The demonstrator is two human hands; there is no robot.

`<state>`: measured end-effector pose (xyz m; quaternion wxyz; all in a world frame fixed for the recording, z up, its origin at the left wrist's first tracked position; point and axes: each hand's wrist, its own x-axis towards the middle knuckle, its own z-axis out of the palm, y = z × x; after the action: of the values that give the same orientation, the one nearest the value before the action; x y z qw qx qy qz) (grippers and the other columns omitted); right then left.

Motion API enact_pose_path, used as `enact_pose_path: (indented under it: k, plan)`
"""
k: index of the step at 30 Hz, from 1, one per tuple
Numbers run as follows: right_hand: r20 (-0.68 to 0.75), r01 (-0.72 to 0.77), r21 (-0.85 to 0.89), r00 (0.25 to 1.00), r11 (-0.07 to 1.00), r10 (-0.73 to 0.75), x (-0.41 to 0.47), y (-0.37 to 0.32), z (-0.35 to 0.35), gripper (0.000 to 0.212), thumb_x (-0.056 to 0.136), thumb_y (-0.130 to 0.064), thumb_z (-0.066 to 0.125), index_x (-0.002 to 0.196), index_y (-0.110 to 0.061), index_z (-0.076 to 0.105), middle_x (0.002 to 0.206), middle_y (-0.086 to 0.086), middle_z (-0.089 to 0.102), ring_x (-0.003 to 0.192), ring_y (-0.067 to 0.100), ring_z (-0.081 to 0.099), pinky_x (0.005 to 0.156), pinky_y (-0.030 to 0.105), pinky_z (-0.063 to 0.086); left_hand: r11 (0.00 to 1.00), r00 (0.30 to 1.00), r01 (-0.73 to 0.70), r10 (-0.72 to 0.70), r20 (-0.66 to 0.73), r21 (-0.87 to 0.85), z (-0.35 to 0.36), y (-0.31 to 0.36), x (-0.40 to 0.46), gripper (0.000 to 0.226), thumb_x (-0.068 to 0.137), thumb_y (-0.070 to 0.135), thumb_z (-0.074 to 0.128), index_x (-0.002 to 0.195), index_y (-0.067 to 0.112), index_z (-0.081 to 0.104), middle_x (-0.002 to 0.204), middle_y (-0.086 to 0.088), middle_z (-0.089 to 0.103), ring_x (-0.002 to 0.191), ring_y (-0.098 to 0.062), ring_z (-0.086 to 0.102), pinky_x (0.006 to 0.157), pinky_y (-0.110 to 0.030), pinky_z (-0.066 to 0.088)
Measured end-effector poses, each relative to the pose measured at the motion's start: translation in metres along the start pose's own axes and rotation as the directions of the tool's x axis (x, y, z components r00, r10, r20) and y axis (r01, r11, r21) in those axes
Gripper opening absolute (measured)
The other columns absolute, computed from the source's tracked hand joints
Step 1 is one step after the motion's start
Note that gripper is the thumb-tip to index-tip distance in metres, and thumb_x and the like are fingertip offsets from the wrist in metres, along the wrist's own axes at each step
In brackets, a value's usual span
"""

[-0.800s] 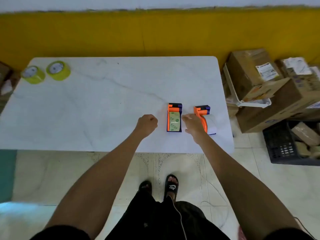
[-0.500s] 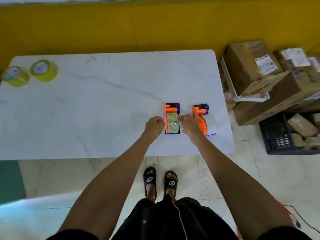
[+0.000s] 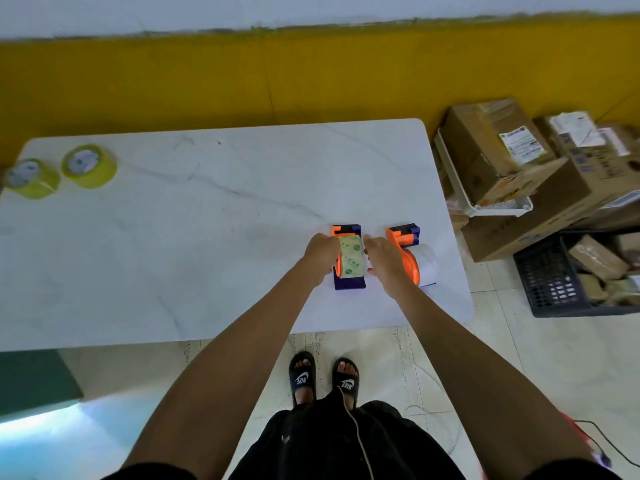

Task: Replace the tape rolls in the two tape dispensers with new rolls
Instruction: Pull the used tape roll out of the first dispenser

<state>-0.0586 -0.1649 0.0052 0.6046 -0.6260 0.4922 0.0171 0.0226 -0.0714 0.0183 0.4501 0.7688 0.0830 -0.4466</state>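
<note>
Left hand and right hand flank the near dispenser at the table's front right. Left fingers curl against its left side, gripping; right grip cannot be told. Its printed tape roll is still mounted. Second dispenser just right. Two yellow rolls far left. Cardboard boxes beyond.

Left hand and right hand flank the left tape dispenser near the table front-right edge, fingers on its sides. Second dispenser just beside, toward the right edge. Two yellow tape rolls at back-left corner.
</note>
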Motion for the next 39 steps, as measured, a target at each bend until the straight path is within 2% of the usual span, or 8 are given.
enact_pose_path:
  k: [5, 7, 10, 15, 21, 24, 28, 39]
  plan:
    - [0.000, 0.075, -0.075, 0.997, 0.994, -0.075, 0.005, -0.004, 0.000, 0.029, 0.091, -0.031, 0.046, 0.080, -0.006, 0.056, 0.083, 0.010, 0.060, 0.090, 0.035, 0.065, 0.069, 0.037, 0.044, 0.999, 1.000, 0.003, -0.002, 0.012, -0.046, -0.004, 0.013, 0.002, 0.029, 0.092, 0.009, 0.039, 0.111, 0.002, 0.058, 0.107, -0.016, 0.069, 0.080, -0.023, 0.063, 0.058, -0.029, 0.049]
    - [0.006, 0.086, -0.077, 0.996, 0.993, -0.086, 0.007, -0.007, 0.000, 0.023, 0.091, -0.030, 0.051, 0.080, -0.012, 0.059, 0.084, 0.008, 0.061, 0.086, 0.028, 0.062, 0.075, 0.040, 0.050, 0.999, 1.000, 0.010, -0.009, 0.015, -0.051, -0.005, 0.015, 0.002, 0.034, 0.091, 0.010, 0.039, 0.118, 0.001, 0.059, 0.112, -0.018, 0.069, 0.086, -0.027, 0.065, 0.060, -0.030, 0.052]
    - [0.019, 0.044, -0.060, 0.999, 0.997, -0.043, 0.011, -0.005, 0.000, 0.023, 0.091, -0.026, 0.059, 0.103, -0.006, 0.065, 0.091, 0.008, 0.066, 0.092, 0.026, 0.065, 0.086, 0.047, 0.057, 0.997, 1.000, 0.012, -0.010, 0.019, -0.071, -0.007, 0.013, 0.001, 0.034, 0.091, 0.008, 0.039, 0.118, 0.001, 0.058, 0.112, -0.019, 0.070, 0.087, -0.029, 0.067, 0.063, -0.032, 0.054]
    - [0.101, 0.020, 0.047, 0.995, 0.999, -0.024, 0.008, 0.002, 0.002, 0.022, 0.095, -0.011, 0.058, 0.112, 0.002, 0.062, 0.113, 0.019, 0.068, 0.106, 0.033, 0.068, 0.078, 0.042, 0.060, 0.996, 1.000, 0.000, 0.002, 0.017, -0.086, -0.006, 0.006, 0.003, 0.026, 0.089, 0.005, 0.040, 0.104, 0.004, 0.061, 0.109, -0.018, 0.070, 0.083, -0.028, 0.066, 0.060, -0.029, 0.052]
    - [0.059, 0.037, 0.007, 0.998, 0.999, -0.038, 0.011, 0.007, -0.021, 0.018, 0.096, -0.008, 0.054, 0.107, 0.004, 0.061, 0.107, 0.017, 0.063, 0.101, 0.032, 0.065, 0.073, 0.044, 0.061, 0.995, 1.000, 0.012, -0.012, -0.001, -0.096, -0.009, 0.002, 0.013, 0.027, 0.087, 0.007, 0.044, 0.110, 0.003, 0.058, 0.116, -0.020, 0.065, 0.104, -0.036, 0.065, 0.077, -0.039, 0.056]
    - [-0.003, 0.039, -0.004, 0.999, 0.999, -0.039, 0.014, 0.007, -0.040, 0.015, 0.095, -0.007, 0.054, 0.103, 0.001, 0.064, 0.103, 0.013, 0.062, 0.096, 0.031, 0.065, 0.070, 0.041, 0.061, 0.996, 1.000, -0.012, 0.013, 0.007, -0.086, -0.010, 0.000, 0.018, 0.016, 0.088, 0.005, 0.041, 0.094, 0.005, 0.056, 0.103, -0.017, 0.065, 0.086, -0.030, 0.063, 0.072, -0.036, 0.055]
    - [-0.058, 0.046, 0.007, 0.997, 0.999, -0.046, 0.020, 0.001, -0.055, 0.014, 0.092, -0.007, 0.055, 0.098, -0.004, 0.068, 0.099, 0.012, 0.064, 0.095, 0.034, 0.068, 0.081, 0.052, 0.060, 0.996, 1.000, -0.026, 0.026, -0.004, -0.080, -0.007, -0.005, 0.019, 0.015, 0.090, 0.004, 0.040, 0.081, 0.010, 0.051, 0.094, -0.014, 0.059, 0.070, -0.023, 0.059, 0.060, -0.031, 0.051]
    - [-0.043, 0.112, -0.097, 0.992, 0.989, -0.116, 0.021, 0.001, -0.052, 0.014, 0.089, -0.017, 0.060, 0.078, -0.019, 0.067, 0.098, 0.013, 0.071, 0.098, 0.032, 0.069, 0.083, 0.053, 0.059, 0.994, 1.000, -0.027, 0.026, 0.007, 0.110, -0.003, -0.043, 0.024, 0.013, 0.085, 0.009, 0.049, 0.073, 0.013, 0.046, 0.087, -0.012, 0.050, 0.083, -0.027, 0.050, 0.077, -0.036, 0.048]
